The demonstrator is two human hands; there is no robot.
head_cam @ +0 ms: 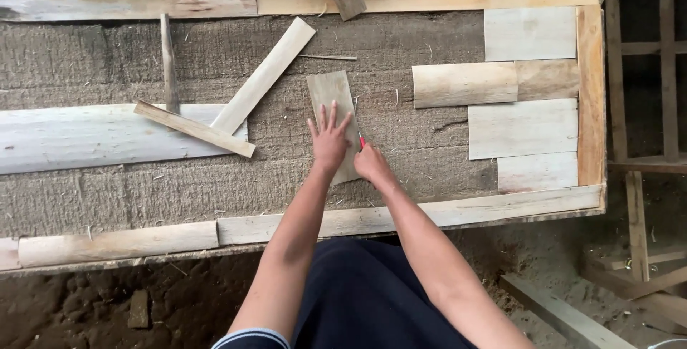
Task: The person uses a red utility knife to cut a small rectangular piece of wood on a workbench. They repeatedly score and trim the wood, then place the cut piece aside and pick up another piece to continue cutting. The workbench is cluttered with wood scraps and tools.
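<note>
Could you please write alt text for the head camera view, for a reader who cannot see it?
Seen from above, a person's left hand presses flat on a thin wooden sheet lying on a coarse fibre mat, while the right hand holds a small red-handled tool at the sheet's right edge. More sheets lie to the right inside a wooden frame; loose strips lie left.

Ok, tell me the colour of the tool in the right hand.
Red; only a small tip of the tool shows beside the right hand, in the head view.
</note>
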